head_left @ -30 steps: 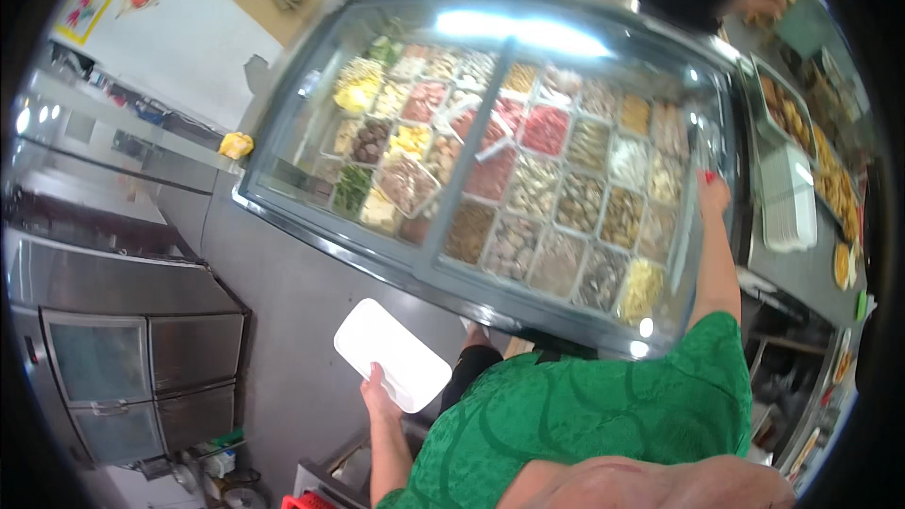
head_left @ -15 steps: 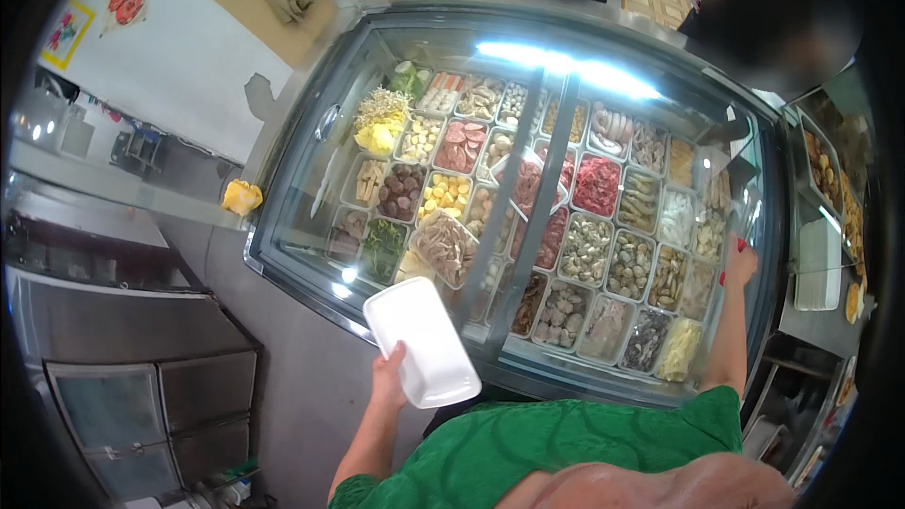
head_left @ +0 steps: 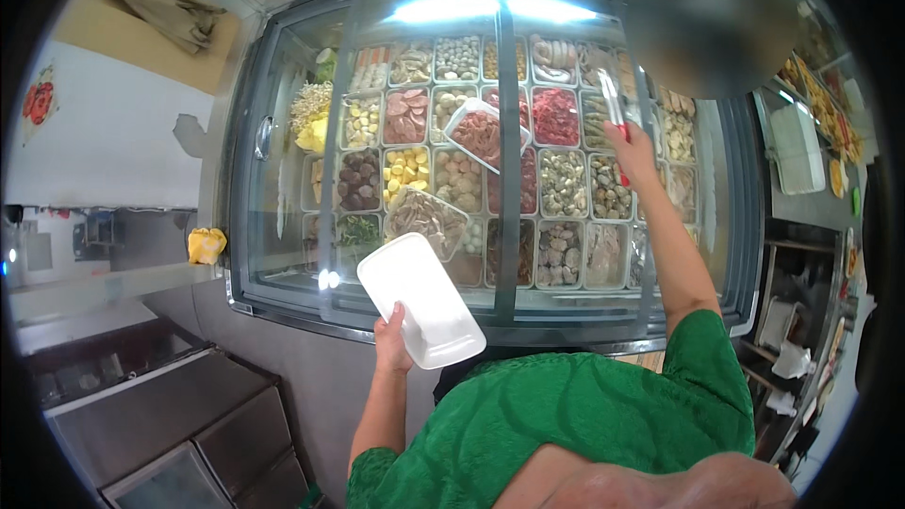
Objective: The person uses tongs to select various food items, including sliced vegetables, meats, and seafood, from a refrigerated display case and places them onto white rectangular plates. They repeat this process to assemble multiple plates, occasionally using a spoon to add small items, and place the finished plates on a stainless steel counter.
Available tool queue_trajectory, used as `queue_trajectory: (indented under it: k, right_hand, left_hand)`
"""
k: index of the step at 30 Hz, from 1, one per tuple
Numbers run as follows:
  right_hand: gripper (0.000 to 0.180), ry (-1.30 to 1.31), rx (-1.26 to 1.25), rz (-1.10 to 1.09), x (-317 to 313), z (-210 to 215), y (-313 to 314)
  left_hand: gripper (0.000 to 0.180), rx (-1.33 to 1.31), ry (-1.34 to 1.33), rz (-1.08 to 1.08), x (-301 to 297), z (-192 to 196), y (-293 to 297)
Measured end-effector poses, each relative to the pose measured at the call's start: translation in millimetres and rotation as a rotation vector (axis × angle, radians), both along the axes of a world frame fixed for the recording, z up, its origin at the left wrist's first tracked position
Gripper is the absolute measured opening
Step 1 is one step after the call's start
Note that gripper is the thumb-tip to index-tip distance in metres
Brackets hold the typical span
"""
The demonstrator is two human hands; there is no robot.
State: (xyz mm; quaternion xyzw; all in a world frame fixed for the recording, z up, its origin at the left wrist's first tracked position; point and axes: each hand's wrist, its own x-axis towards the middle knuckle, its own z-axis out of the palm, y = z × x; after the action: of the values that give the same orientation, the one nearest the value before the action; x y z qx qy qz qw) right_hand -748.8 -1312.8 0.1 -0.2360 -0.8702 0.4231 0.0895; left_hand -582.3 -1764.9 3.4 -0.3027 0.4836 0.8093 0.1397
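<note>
A: What is each hand doing?

B: The left hand (head_left: pixel 391 344) pinches the near edge of a white foam tray (head_left: pixel 419 311), held over the display case (head_left: pixel 745 254).

A: And the right hand (head_left: pixel 633 151)?

B: Fingers closed around tongs (head_left: pixel 611 104). The tray looks light, stiff, crushable; best gripped by its rim.

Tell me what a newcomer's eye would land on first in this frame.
First, the brightly lit glass-topped display case filling the middle, its many rectangular bins of colourful food laid in rows. Next, the white rectangular foam tray held by the left hand at the case's near edge. Then the right hand reaching over the right side of the case with clear, red-tipped tongs.
</note>
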Motion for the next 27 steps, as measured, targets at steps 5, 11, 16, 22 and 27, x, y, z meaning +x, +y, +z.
queue_trajectory:
  k: [5,11,16,22,27]
  right_hand:
    - [0.046,-0.072,-0.034,0.081,-24,25,-65]
    - [0.055,-0.053,0.034,0.152,-43,26,-114]
    - [0.059,-0.065,0.021,0.148,-49,30,-127]
    - [0.074,-0.089,0.029,0.074,-72,27,-170]
    - [0.072,-0.098,0.128,-0.043,-83,2,-178]
  left_hand:
    - [0.033,-0.023,-0.018,0.021,3,-4,-25]
    - [0.032,0.003,-0.006,0.043,-5,7,-45]
    - [0.035,-0.036,0.024,-0.018,-11,-3,-49]
    - [0.041,-0.039,0.037,-0.075,-19,-3,-48]
    - [0.043,-0.057,0.077,-0.156,-34,8,-33]
